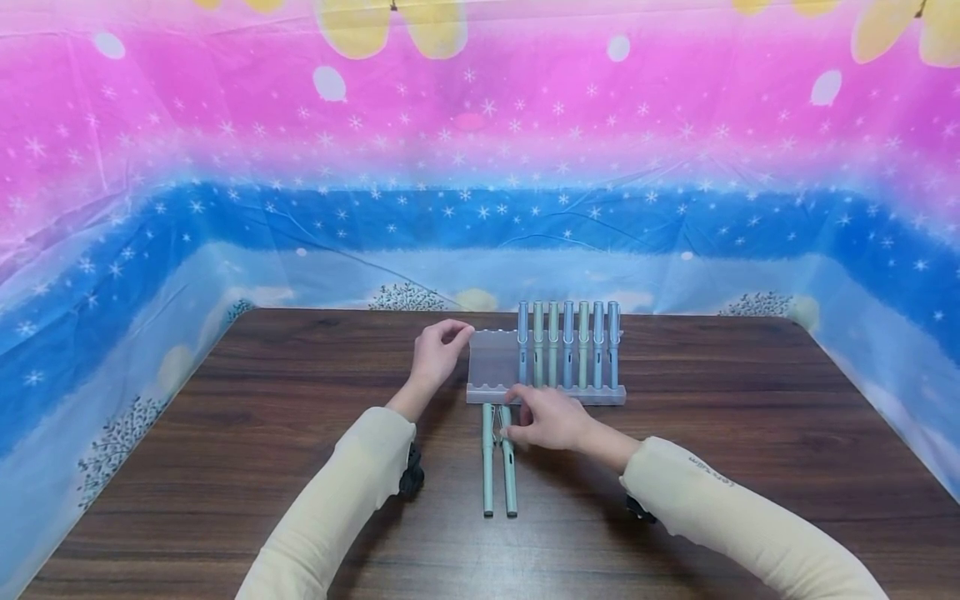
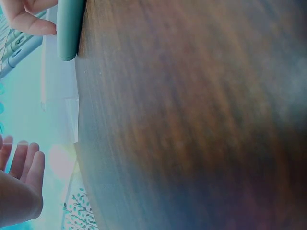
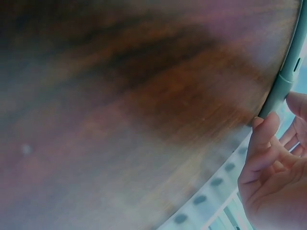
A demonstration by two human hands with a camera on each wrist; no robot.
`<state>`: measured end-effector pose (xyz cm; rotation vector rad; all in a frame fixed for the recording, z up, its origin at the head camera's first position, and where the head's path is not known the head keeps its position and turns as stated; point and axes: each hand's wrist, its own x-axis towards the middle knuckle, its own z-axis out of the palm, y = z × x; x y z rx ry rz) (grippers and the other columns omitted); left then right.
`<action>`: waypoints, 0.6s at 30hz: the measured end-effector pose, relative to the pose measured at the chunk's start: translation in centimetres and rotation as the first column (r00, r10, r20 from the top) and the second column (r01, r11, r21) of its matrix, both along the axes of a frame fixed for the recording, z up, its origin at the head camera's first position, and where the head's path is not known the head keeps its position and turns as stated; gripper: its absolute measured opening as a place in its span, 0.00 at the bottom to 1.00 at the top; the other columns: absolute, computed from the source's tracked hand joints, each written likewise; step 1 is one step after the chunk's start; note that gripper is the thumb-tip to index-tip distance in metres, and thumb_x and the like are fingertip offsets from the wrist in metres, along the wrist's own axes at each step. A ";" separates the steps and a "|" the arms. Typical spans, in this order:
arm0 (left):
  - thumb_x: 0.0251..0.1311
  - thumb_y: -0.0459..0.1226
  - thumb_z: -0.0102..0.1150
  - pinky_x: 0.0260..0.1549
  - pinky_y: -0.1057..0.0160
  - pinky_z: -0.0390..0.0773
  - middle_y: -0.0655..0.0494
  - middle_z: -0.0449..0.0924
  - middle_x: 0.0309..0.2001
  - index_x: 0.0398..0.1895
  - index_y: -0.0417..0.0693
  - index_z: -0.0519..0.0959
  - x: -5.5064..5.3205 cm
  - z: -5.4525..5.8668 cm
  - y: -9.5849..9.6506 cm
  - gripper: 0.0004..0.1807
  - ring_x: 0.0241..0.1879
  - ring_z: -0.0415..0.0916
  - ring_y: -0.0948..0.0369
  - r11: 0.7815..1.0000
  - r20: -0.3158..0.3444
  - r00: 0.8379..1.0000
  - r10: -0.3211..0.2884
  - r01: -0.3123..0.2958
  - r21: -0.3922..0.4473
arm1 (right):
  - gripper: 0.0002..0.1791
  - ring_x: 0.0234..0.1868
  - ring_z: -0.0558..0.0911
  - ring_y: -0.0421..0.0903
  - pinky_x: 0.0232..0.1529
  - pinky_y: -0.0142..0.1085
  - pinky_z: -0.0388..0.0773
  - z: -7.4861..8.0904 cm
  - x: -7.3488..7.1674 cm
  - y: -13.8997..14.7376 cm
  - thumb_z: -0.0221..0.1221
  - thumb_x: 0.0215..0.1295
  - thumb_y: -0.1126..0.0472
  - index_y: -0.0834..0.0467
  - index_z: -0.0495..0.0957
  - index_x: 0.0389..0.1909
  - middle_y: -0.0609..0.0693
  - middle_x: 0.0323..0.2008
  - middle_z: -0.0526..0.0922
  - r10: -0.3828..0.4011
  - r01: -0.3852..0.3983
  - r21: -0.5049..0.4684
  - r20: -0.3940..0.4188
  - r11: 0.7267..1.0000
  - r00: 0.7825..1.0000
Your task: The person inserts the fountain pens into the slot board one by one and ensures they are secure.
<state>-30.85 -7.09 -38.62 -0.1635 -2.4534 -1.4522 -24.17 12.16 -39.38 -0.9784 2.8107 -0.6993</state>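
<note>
A clear pen rack (image 1: 495, 360) with notched edges stands on the table, several blue and green capped pens (image 1: 569, 342) upright in its right part. My left hand (image 1: 437, 357) pinches the rack's upper left corner between thumb and fingertips. Two teal-green pens lie side by side in front of the rack, caps toward it. My right hand (image 1: 551, 418) has thumb and forefinger on either side of the cap of the right-hand pen (image 1: 510, 475). Beside it lies the left-hand pen (image 1: 488, 475), untouched. The right wrist view shows the fingers at the end of the green pen (image 3: 287, 76).
The dark wooden table (image 1: 300, 367) extends around the rack. Behind it hangs a pink and blue patterned cloth (image 1: 480, 200), which also encloses both sides. Black straps are visible at both sleeve cuffs.
</note>
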 end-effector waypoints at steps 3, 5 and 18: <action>0.57 0.42 0.55 0.42 0.60 0.69 0.53 0.79 0.37 0.37 0.45 0.80 0.0 0.0 0.0 0.11 0.38 0.74 0.58 1.000 -0.001 1.000 0.001 -0.001 -0.002 | 0.23 0.15 0.69 0.36 0.16 0.31 0.67 -0.2 -0.1 0.2 0.59 0.55 0.53 0.60 0.70 0.49 0.40 0.16 0.71 0.043 -0.043 -0.020 -0.003 0.999 0.999; 0.57 0.42 0.55 0.42 0.60 0.69 0.54 0.79 0.37 0.36 0.45 0.80 0.0 0.0 0.0 0.11 0.38 0.74 0.58 1.000 -0.001 1.000 0.001 -0.001 -0.001 | 0.23 0.16 0.69 0.36 0.17 0.31 0.68 -0.3 -0.1 0.4 0.58 0.55 0.55 0.62 0.69 0.50 0.40 0.17 0.72 0.076 -0.076 -0.035 0.011 0.997 0.997; 0.57 0.41 0.55 0.40 0.61 0.70 0.53 0.79 0.35 0.36 0.44 0.80 -0.1 -0.1 0.0 0.10 0.36 0.74 0.59 1.000 -0.002 1.000 -0.001 0.001 0.012 | 0.21 0.14 0.73 0.41 0.17 0.33 0.72 -0.1 -0.2 0.9 0.55 0.60 0.59 0.63 0.67 0.52 0.45 0.16 0.74 0.108 -0.085 -0.109 0.225 0.990 0.968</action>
